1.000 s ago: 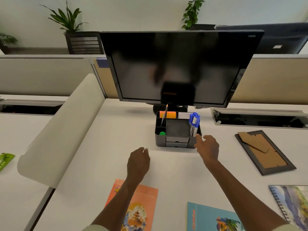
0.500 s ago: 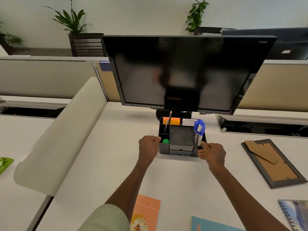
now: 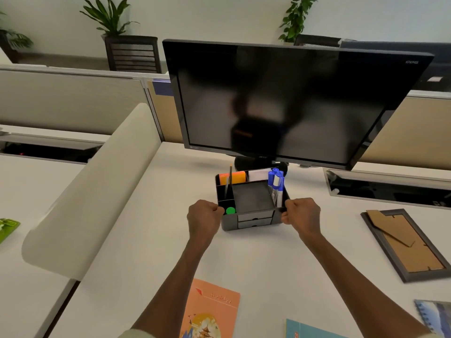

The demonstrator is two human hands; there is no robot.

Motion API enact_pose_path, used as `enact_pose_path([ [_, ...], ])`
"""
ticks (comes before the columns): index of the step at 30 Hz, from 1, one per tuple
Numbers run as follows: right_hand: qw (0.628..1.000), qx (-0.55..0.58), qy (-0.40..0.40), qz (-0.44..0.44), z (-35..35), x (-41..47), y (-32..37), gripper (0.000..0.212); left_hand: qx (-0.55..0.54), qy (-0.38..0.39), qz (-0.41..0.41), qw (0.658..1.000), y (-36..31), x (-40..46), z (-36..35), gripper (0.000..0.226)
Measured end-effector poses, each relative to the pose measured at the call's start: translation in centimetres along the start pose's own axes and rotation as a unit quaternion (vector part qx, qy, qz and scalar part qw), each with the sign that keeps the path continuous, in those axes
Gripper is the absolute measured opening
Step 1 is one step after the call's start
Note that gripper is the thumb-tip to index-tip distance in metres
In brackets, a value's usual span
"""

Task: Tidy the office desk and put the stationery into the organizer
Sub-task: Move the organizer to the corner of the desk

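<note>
A black desk organizer (image 3: 253, 219) stands on the white desk (image 3: 151, 228) just in front of the monitor stand. It holds blue markers (image 3: 277, 184) at its right, a pencil (image 3: 229, 181) and a green round thing (image 3: 230, 210) at its left, and orange sticky notes (image 3: 234, 177) and white notes (image 3: 258, 174) at the back. My left hand (image 3: 203, 219) grips the organizer's left side with curled fingers. My right hand (image 3: 302, 215) grips its right side the same way.
A black monitor (image 3: 288, 101) hangs over the organizer. A face-down picture frame (image 3: 410, 245) lies at the right. An orange booklet (image 3: 210, 311), a teal booklet (image 3: 307, 330) and a spiral notebook (image 3: 436, 315) lie near the front edge. A beige partition (image 3: 92, 191) borders the left.
Both hands reached forward from the open desk and closed on the two sides of the organizer. The view has moved nearer to it.
</note>
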State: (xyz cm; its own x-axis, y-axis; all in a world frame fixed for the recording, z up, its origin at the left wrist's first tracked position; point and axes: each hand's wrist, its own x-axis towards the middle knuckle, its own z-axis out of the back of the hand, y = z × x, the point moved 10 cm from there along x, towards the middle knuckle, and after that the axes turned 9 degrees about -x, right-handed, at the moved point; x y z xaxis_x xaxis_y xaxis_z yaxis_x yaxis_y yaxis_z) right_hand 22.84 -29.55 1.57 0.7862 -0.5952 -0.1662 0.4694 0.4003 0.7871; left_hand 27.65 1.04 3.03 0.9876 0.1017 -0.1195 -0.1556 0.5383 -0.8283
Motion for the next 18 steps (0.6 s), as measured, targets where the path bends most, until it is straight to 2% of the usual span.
enact_pose_path([
  [6,0.993,-0.072,0.063,0.076,-6.2,-1.1,6.1,0.030,-0.100,-0.105,0.018,0.989,4.0,-0.4,6.3,0.025],
  [10,0.977,-0.140,0.067,0.148,-10.5,-1.7,11.1,0.030,-0.133,-0.171,0.033,0.976,6.9,-0.6,9.6,0.025],
  [14,0.970,-0.146,0.086,0.172,-14.7,-2.5,14.5,0.026,-0.125,-0.231,0.045,0.964,8.8,-0.8,11.5,0.032],
  [18,0.973,-0.100,0.112,0.176,-18.4,-3.7,16.3,0.024,-0.114,-0.296,0.046,0.947,8.7,-1.3,12.8,0.038],
])
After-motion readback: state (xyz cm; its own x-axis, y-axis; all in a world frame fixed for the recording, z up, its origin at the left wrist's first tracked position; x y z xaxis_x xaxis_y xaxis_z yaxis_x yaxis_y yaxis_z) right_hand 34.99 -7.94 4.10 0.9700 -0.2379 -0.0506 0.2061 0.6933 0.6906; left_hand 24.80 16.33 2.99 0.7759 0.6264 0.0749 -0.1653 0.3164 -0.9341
